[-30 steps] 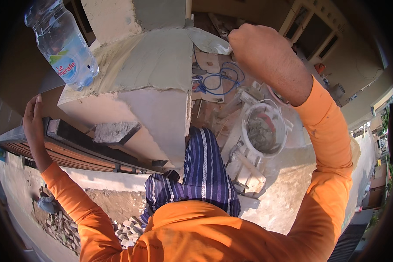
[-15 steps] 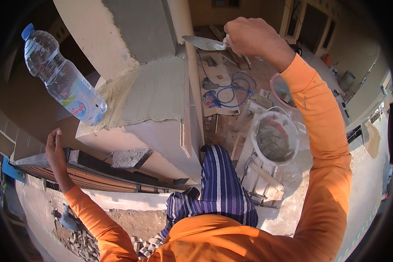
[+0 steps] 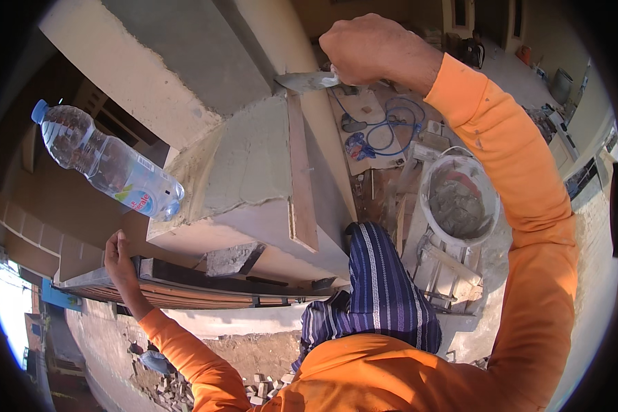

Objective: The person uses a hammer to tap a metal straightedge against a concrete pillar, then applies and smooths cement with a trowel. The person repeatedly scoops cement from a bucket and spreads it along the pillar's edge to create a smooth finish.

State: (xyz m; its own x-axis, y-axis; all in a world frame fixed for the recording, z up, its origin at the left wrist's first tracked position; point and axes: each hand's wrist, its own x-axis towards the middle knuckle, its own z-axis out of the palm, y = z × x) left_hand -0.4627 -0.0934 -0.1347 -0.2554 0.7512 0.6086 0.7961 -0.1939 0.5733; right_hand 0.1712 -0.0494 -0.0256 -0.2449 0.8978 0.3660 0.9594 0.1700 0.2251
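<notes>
My right hand [image 3: 372,53] is closed around the handle of a pointed trowel [image 3: 306,82]. The blade lies level by the far corner of the plastered ledge [image 3: 248,161], next to the grey-plastered column face [image 3: 192,51]; whether it touches cannot be told. A wooden board [image 3: 302,192] stands along the ledge's right edge. At the ledge's left end a clear plastic bottle [image 3: 106,161] with a blue cap stands, tilted in this view. Below it, beside the dark railing [image 3: 178,271], my left hand [image 3: 121,264] holds nothing, fingers extended.
A white bucket of wet mortar [image 3: 458,206] stands on planks at my right. Beyond lie a blue hose or cable coil [image 3: 396,123] and a sheet of board. A mortar-crusted block [image 3: 233,259] sits below the ledge. Broken paving blocks [image 3: 264,388] lie on the ground.
The whole view has swung, so the ledge, bucket and bottle appear shifted. My right hand has brought the trowel left and closer to the column's corner. My left hand remains near the railing.
</notes>
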